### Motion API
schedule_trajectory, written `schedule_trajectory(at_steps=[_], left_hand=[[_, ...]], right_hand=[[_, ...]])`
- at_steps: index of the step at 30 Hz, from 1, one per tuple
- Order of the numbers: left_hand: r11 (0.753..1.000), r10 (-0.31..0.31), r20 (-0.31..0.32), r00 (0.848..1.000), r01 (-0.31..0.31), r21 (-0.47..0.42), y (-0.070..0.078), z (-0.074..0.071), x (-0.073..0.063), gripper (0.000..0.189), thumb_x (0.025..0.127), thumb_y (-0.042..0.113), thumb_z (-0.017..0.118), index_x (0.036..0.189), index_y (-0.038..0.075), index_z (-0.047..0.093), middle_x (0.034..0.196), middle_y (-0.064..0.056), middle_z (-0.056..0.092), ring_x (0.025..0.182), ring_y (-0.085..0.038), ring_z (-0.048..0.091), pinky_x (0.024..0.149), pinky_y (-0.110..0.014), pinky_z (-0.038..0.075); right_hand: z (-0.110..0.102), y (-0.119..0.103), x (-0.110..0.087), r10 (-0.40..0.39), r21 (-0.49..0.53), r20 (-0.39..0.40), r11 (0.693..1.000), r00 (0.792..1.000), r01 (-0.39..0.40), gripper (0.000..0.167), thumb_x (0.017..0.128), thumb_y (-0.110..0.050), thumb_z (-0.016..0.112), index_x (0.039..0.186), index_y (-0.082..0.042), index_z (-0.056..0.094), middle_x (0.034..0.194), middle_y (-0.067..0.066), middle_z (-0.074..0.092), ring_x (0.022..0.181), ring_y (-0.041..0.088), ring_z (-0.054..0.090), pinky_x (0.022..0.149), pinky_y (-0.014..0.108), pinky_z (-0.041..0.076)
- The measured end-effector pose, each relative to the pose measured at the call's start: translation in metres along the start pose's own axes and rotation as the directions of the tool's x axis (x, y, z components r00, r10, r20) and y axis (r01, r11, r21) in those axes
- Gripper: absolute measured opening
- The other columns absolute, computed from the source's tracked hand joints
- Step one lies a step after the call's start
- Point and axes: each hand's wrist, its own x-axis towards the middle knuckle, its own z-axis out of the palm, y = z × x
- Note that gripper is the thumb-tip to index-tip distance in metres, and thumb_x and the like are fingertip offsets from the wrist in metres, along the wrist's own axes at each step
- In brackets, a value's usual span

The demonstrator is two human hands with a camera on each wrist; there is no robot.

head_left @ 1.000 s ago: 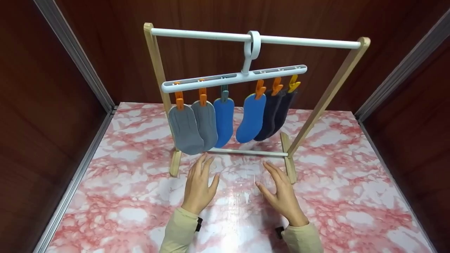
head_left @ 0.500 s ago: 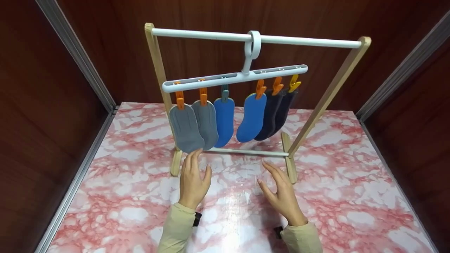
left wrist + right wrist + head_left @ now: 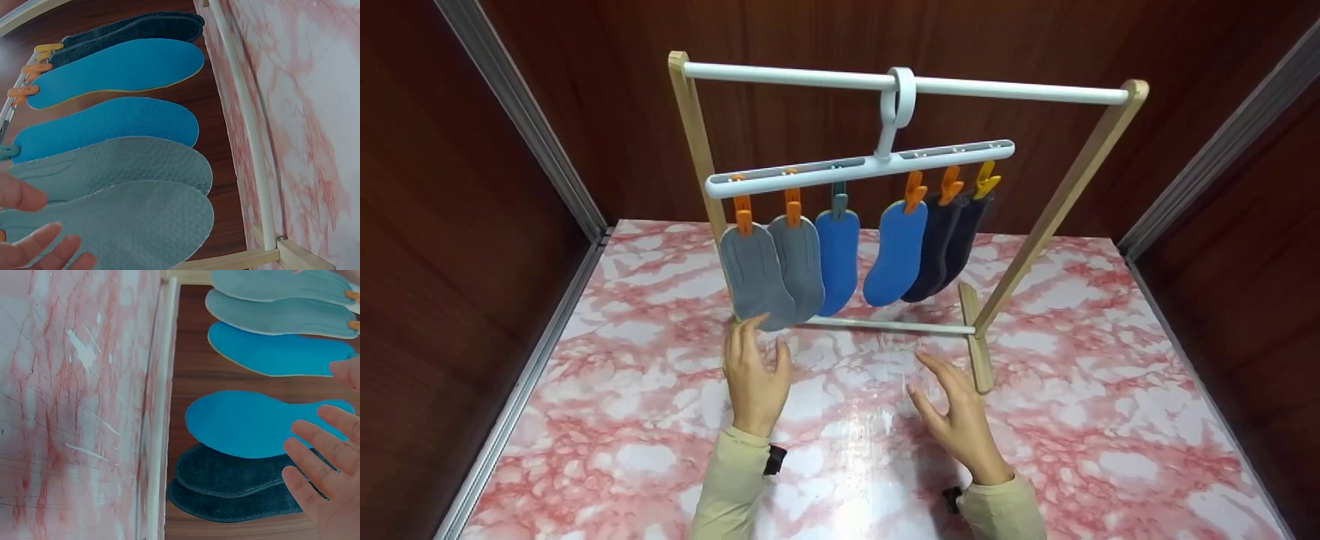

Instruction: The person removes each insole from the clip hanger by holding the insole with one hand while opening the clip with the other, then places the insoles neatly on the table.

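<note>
From a white clip hanger [image 3: 810, 176] hang pairs of shoe insoles. At the left is a grey insole [image 3: 754, 277] with a second grey insole [image 3: 804, 262] behind it. Then come a blue insole [image 3: 838, 262], another blue insole [image 3: 896, 255], a dark insole [image 3: 936, 251] and a last dark insole [image 3: 969, 232]. My left hand [image 3: 754, 382] is raised with fingers extended, its fingertips overlapping the front grey insole's lower end. My right hand [image 3: 960, 420] hovers below the blue and dark insoles, fingers spread and holding nothing; in the right wrist view its fingers [image 3: 306, 486] overlap them.
The hanger's hook loops over the top bar [image 3: 1020, 91] of a stand with wooden legs [image 3: 1057, 210] and a white lower bar [image 3: 900, 326]. Orange clips [image 3: 743, 217], a grey-green clip [image 3: 840, 204] and a yellow clip [image 3: 986, 180] grip the insoles. Below lies a red-and-white marbled tabletop [image 3: 1110, 435].
My left hand has moved left and slightly up, so its fingertips now overlap the front grey insole's lower end. My right hand and the insoles stay nearly the same.
</note>
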Motion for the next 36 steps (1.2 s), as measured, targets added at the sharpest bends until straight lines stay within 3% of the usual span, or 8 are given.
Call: schedule_trajectory(at_steps=[8, 14, 19, 24, 29, 36], left_hand=[[0.998, -0.063, -0.069, 0.996, 0.061, -0.023, -0.006, -0.003, 0.009, 0.038, 0.081, 0.0, 0.065, 0.117, -0.005, 0.054, 0.108, -0.021, 0.055, 0.103, -0.034, 0.052, 0.091, -0.046, 0.042], [0.995, -0.09, -0.088, 0.992, 0.086, -0.047, -0.014, -0.005, 0.015, 0.051, 0.08, 0.004, 0.07, 0.124, -0.006, 0.048, 0.114, -0.022, 0.05, 0.107, -0.035, 0.051, 0.096, -0.047, 0.041], [0.994, -0.1, -0.043, 0.994, 0.097, -0.052, -0.02, -0.005, 0.021, 0.067, 0.08, 0.012, 0.074, 0.135, -0.004, 0.04, 0.128, -0.023, 0.046, 0.117, -0.037, 0.049, 0.1, -0.048, 0.041], [0.99, -0.131, 0.005, 0.991, 0.131, -0.056, -0.028, -0.003, 0.028, 0.077, 0.08, 0.017, 0.077, 0.139, -0.006, 0.035, 0.131, -0.024, 0.044, 0.12, -0.037, 0.047, 0.097, -0.049, 0.045], [0.976, -0.185, 0.047, 0.982, 0.19, -0.11, -0.033, -0.001, 0.036, 0.077, 0.078, 0.019, 0.08, 0.138, -0.005, 0.037, 0.127, -0.024, 0.046, 0.119, -0.036, 0.046, 0.096, -0.048, 0.047], [0.969, -0.186, 0.087, 0.979, 0.197, -0.146, -0.037, 0.003, 0.042, 0.067, 0.077, 0.02, 0.08, 0.129, -0.003, 0.045, 0.119, -0.022, 0.05, 0.113, -0.035, 0.05, 0.097, -0.049, 0.044]], right_hand=[[0.002, 0.0, -0.003, 0.023, -0.015, 0.014, 1.0, 1.0, -0.023, 0.047, 0.082, -0.007, 0.073, 0.127, -0.004, 0.06, 0.122, 0.013, 0.064, 0.112, 0.028, 0.059, 0.096, 0.037, 0.044], [0.003, 0.0, -0.005, 0.029, -0.024, 0.022, 0.999, 0.999, -0.028, 0.047, 0.082, -0.007, 0.074, 0.127, -0.003, 0.06, 0.122, 0.012, 0.064, 0.113, 0.028, 0.059, 0.095, 0.038, 0.044], [0.004, 0.0, -0.006, 0.029, -0.013, 0.018, 0.999, 0.999, -0.029, 0.047, 0.081, -0.006, 0.074, 0.126, -0.003, 0.06, 0.122, 0.01, 0.064, 0.113, 0.027, 0.059, 0.096, 0.035, 0.043], [0.005, 0.001, -0.01, 0.025, -0.013, 0.015, 1.0, 1.0, -0.025, 0.047, 0.081, -0.006, 0.074, 0.125, -0.004, 0.061, 0.121, 0.01, 0.064, 0.113, 0.028, 0.059, 0.096, 0.036, 0.044], [0.006, 0.002, -0.013, 0.024, -0.011, 0.005, 1.0, 1.0, -0.024, 0.046, 0.081, -0.004, 0.074, 0.125, -0.003, 0.061, 0.122, 0.011, 0.064, 0.113, 0.029, 0.059, 0.095, 0.041, 0.043], [0.007, 0.003, -0.016, 0.043, 0.001, 0.022, 0.999, 0.999, -0.043, 0.046, 0.082, -0.005, 0.073, 0.126, -0.003, 0.06, 0.121, 0.011, 0.065, 0.113, 0.03, 0.06, 0.094, 0.043, 0.045]])
